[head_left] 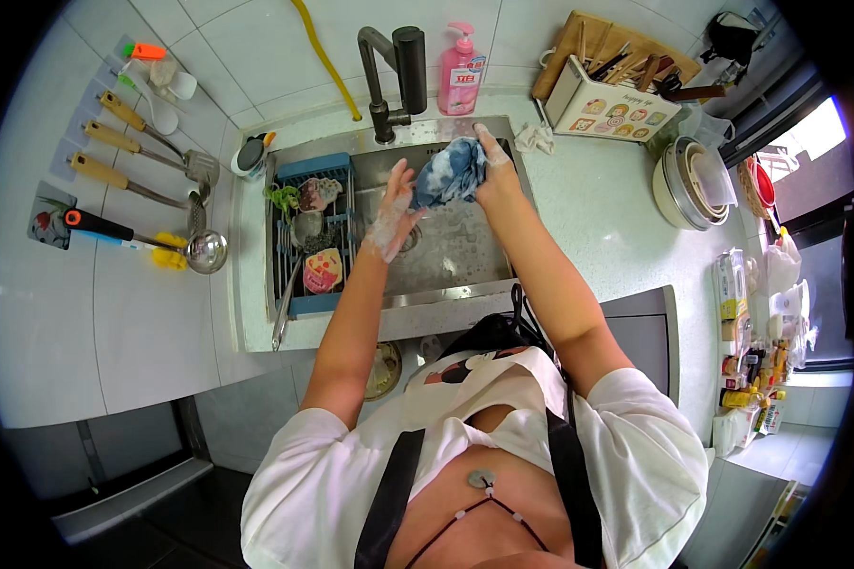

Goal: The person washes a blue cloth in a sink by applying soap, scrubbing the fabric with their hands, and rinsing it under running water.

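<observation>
While both forearms reach over the sink [465,275], the right hand [496,175] grips a blue and white cloth [449,173] with its fingers [485,142] closed around the upper right part of the fabric. The cloth hangs above the basin, just in front of the dark tap [397,71]. The left hand [392,216] is covered in white foam, with its fingers spread open; it touches the lower left edge of the cloth without clasping it. A blue drainer rack [313,237] holding scrubbing pads sits in the left part of the sink. A pink soap bottle [461,74] stands on the worktop [598,218] behind the basin.
</observation>
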Demonstrator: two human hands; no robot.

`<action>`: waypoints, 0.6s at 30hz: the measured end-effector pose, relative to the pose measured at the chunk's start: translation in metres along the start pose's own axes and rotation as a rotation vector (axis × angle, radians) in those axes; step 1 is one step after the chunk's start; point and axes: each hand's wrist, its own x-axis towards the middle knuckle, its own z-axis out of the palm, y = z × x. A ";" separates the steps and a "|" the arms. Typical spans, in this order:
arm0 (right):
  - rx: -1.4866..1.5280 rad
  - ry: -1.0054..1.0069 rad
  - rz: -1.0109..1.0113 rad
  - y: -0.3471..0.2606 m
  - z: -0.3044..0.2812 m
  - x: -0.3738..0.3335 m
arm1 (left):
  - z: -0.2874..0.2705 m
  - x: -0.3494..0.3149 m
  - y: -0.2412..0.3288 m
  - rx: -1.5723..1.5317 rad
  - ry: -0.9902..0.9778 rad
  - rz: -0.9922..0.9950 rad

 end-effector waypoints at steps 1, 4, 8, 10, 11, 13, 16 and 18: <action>0.032 0.005 0.039 -0.001 -0.002 0.003 | 0.000 0.000 0.002 0.059 -0.102 0.027; 0.118 0.000 0.142 -0.002 -0.011 0.011 | -0.005 0.002 0.006 0.154 -0.195 -0.035; 0.189 0.035 0.209 0.000 -0.006 0.002 | 0.006 -0.005 0.003 -0.097 -0.226 -0.094; 0.216 0.053 0.193 0.002 -0.007 0.001 | 0.011 -0.008 -0.005 -0.251 -0.235 -0.084; 0.229 0.041 0.169 0.005 -0.015 0.007 | 0.013 -0.007 -0.008 -0.328 -0.241 -0.080; 0.218 0.085 0.055 0.010 -0.017 0.012 | 0.012 -0.006 -0.011 -0.289 -0.215 -0.074; -0.306 0.145 -0.191 0.011 -0.006 -0.009 | 0.008 0.001 -0.013 -0.254 -0.122 -0.034; -0.434 -0.017 -0.118 0.014 -0.013 -0.012 | 0.007 0.007 -0.009 -0.262 -0.052 -0.031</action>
